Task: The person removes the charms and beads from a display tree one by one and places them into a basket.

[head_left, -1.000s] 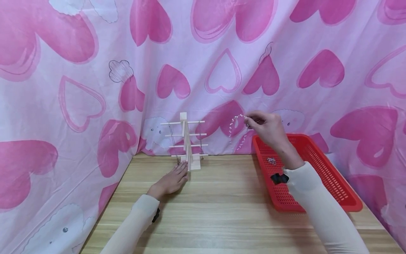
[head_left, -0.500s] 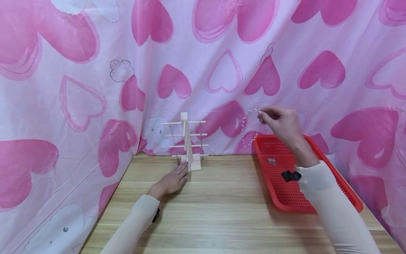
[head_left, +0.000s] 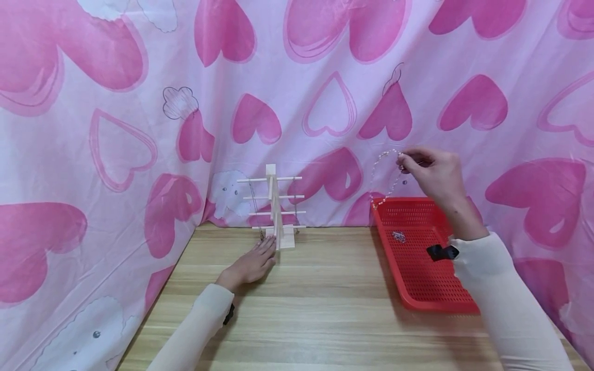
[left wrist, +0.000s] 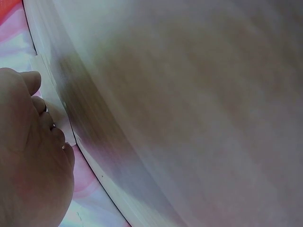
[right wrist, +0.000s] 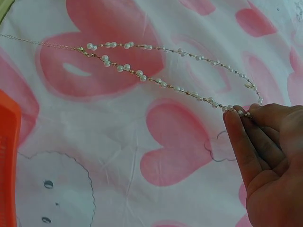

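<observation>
My right hand (head_left: pixel 436 172) pinches a pearl necklace (right wrist: pixel 163 85) between thumb and fingertips, above the back of the red basket (head_left: pixel 393 275). White beads on a thin gold-coloured strand form a hanging loop, and a fine chain with a clasp shows at its far end in the right wrist view. My left hand (head_left: pixel 252 262) rests with extended fingers at the base of a pale wooden stand (head_left: pixel 274 206). Several horizontal rods cross the stand's upright post, and thin dark chains (head_left: pixel 254 206) hang on both sides.
Inside the basket lies a small heap of silvery jewellery (head_left: pixel 398 236). A wood-grain table (head_left: pixel 325 309) carries stand and basket. Behind and to the sides hangs a pink curtain (head_left: pixel 320 31) printed with hearts.
My right hand has moved right and slightly up with the necklace, away from the stand and toward the basket. The left hand stays at the stand's base.
</observation>
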{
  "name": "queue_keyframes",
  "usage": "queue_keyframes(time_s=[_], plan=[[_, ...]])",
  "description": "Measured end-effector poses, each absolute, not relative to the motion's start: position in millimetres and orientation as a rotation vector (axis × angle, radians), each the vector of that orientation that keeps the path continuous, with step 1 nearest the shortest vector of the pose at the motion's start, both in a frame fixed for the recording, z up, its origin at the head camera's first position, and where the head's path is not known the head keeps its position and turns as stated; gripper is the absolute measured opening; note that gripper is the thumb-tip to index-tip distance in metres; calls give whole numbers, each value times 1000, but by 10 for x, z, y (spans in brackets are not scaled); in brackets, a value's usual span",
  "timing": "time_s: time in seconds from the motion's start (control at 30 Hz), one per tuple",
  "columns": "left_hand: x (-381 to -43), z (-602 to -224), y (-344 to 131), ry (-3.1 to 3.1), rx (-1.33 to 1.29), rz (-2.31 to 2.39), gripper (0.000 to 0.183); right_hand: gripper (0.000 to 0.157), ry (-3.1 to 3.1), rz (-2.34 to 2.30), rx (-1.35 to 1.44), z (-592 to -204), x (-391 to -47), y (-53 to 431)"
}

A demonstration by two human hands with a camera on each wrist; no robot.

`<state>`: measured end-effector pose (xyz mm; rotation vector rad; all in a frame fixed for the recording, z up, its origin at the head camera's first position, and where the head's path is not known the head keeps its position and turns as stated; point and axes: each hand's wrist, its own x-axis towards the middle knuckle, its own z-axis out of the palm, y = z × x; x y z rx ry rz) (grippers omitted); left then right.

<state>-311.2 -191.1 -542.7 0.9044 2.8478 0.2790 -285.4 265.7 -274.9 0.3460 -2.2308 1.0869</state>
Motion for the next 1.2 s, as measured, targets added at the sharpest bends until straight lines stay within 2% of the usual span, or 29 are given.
queue_keyframes(time_s=[0.7,1.2], plan=[[-3085,-5371,-1901,2840,917,322,63,28,-2180,1139,281,-2602,-2812,3106],[-3061,-5331,-1885,2829,896,259,63,28,-2268,1008,179,-2715,-2784,3376]])
